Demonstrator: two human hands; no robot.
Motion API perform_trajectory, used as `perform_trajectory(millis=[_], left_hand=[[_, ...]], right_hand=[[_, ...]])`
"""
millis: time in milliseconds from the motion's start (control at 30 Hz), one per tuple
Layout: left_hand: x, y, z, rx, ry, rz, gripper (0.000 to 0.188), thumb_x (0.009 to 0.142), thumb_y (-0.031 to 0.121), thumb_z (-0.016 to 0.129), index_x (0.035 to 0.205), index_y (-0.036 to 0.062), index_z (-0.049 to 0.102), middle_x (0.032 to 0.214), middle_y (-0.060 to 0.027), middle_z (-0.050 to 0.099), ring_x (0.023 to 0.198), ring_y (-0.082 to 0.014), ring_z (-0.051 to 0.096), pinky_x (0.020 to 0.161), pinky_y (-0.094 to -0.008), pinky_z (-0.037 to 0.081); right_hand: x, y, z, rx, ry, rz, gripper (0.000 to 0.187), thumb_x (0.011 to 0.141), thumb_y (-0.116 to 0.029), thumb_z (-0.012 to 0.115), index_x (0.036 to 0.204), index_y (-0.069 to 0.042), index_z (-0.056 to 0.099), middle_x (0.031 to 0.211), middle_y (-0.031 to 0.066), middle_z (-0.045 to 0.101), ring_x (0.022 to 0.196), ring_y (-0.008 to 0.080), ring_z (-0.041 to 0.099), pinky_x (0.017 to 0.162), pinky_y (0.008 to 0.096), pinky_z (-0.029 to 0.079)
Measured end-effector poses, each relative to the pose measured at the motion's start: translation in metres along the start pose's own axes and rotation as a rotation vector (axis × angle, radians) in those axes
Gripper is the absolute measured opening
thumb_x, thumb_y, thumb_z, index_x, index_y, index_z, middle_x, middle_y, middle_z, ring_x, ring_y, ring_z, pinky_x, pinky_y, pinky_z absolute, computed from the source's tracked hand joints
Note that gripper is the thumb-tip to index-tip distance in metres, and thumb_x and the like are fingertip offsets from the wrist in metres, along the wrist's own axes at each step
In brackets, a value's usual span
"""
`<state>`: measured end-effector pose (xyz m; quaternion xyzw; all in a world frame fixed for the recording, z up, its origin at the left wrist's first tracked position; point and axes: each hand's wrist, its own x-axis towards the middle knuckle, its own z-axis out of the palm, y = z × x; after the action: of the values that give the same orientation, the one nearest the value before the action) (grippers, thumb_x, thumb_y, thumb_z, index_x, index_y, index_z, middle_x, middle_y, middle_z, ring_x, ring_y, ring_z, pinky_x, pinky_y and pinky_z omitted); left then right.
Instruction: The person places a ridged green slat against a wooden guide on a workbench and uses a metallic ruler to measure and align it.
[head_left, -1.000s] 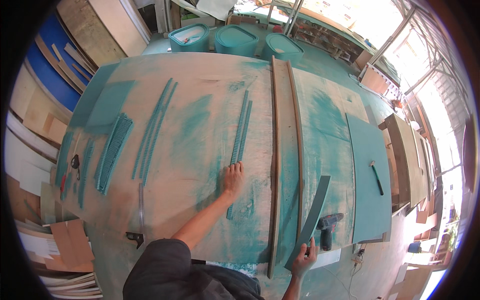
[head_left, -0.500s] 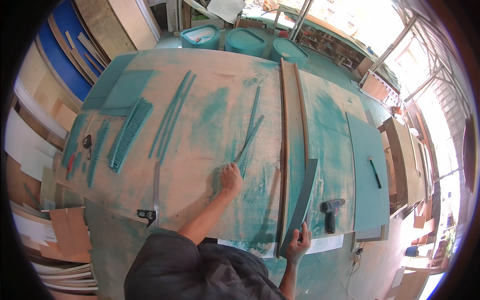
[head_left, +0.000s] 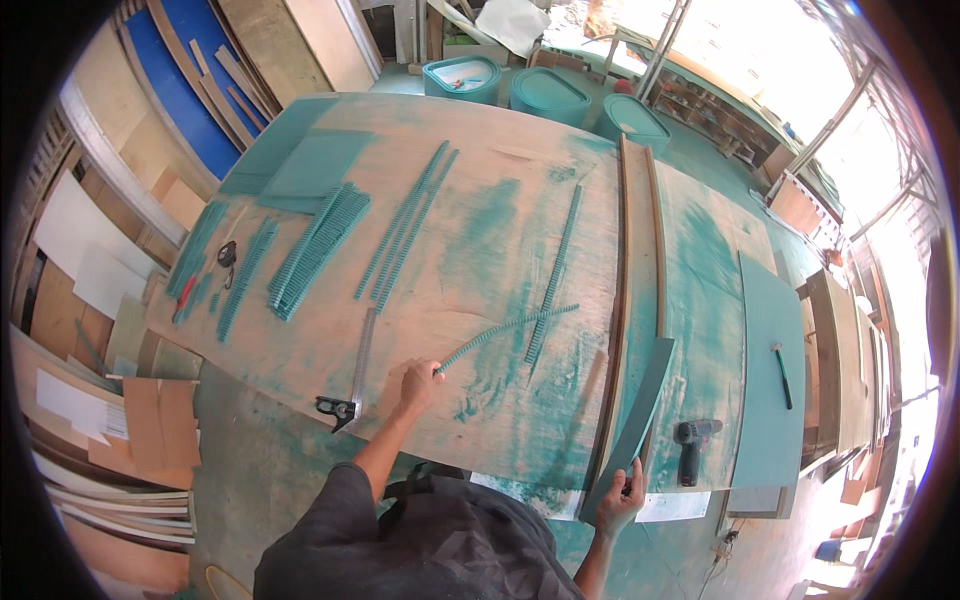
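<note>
My left hand [head_left: 419, 385] is closed on the near end of a notched teal strip [head_left: 505, 328]. The strip bends as it stretches to the right, its far part crossing over another notched strip [head_left: 560, 262] that lies on the table. At the lower right, my right hand [head_left: 620, 500] grips the near end of a long flat teal board [head_left: 636, 415]. This board slants across two wooden rails. Nearest my left hand are a metal ruler [head_left: 365, 352] and the black square head [head_left: 337, 408] at its near end.
Notched strips [head_left: 405, 225], a thick bundle of them [head_left: 318, 255] and a tape measure [head_left: 227, 253] lie on the worktable [head_left: 490, 130]. Wooden rails [head_left: 622, 240] cross it. Right of them are a cordless drill [head_left: 692, 450] and a hammer [head_left: 782, 375]. Teal tubs [head_left: 550, 97] stand beyond.
My left hand has moved left and nearer, swinging its notched strip away from the one on the table. The right hand keeps hold of the flat board. The whole view has shifted rightward.
</note>
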<state>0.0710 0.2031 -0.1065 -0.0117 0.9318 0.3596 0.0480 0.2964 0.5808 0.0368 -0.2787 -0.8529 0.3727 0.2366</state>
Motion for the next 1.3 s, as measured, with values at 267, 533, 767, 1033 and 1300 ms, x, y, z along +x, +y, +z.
perform_trajectory(millis=[267,533,767,1033,1300], left_hand=[[0.021,0.003,-0.004,-0.225,0.065,-0.207,0.016,0.088,0.014,0.071,0.095,0.0002,0.077,0.085,-0.02,0.074,0.082,-0.0329,0.073,0.077,-0.0439,0.055],[0.116,-0.012,0.009,0.146,0.499,-0.173,0.016,0.093,0.014,0.071,0.101,0.0011,0.073,0.1,-0.0185,0.073,0.095,-0.0365,0.071,0.083,-0.0484,0.055],[0.263,-0.007,-0.012,0.191,0.447,-0.4,0.013,0.092,0.015,0.072,0.097,0.0035,0.074,0.09,-0.0198,0.074,0.089,-0.0384,0.073,0.077,-0.0493,0.056],[0.29,0.009,-0.014,0.421,0.794,-0.038,0.036,0.099,0.018,0.068,0.128,-0.0025,0.061,0.121,-0.0209,0.068,0.109,-0.0382,0.066,0.091,-0.0503,0.052],[0.114,0.175,0.109,0.153,-0.011,0.18,0.043,0.1,0.028,0.068,0.131,0.0001,0.06,0.126,-0.0201,0.065,0.114,-0.0371,0.065,0.096,-0.0478,0.054]], right_hand=[[0.013,-0.005,0.003,-0.043,-0.025,-0.009,0.039,0.1,-0.011,0.064,0.135,0.005,0.064,0.087,0.0068,0.05,0.07,0.0145,0.049,0.061,0.0323,0.04],[0.016,0.003,0.009,-0.046,-0.044,0.022,0.039,0.098,-0.008,0.065,0.134,0.006,0.064,0.081,0.0075,0.048,0.068,0.0175,0.05,0.06,0.0334,0.042],[0.024,-0.003,0.008,-0.045,-0.037,0.012,0.039,0.097,-0.008,0.066,0.133,0.006,0.065,0.082,0.0086,0.049,0.068,0.0183,0.051,0.059,0.0334,0.043],[0.019,0.016,0.004,-0.109,-0.058,0.048,0.038,0.097,-0.007,0.065,0.133,0.006,0.065,0.084,0.0108,0.052,0.071,0.0219,0.054,0.062,0.0366,0.045],[0.064,0.069,-0.013,-0.227,-0.113,-0.009,0.039,0.1,-0.009,0.063,0.137,0.004,0.062,0.088,0.0144,0.055,0.074,0.0271,0.056,0.068,0.0399,0.047]])
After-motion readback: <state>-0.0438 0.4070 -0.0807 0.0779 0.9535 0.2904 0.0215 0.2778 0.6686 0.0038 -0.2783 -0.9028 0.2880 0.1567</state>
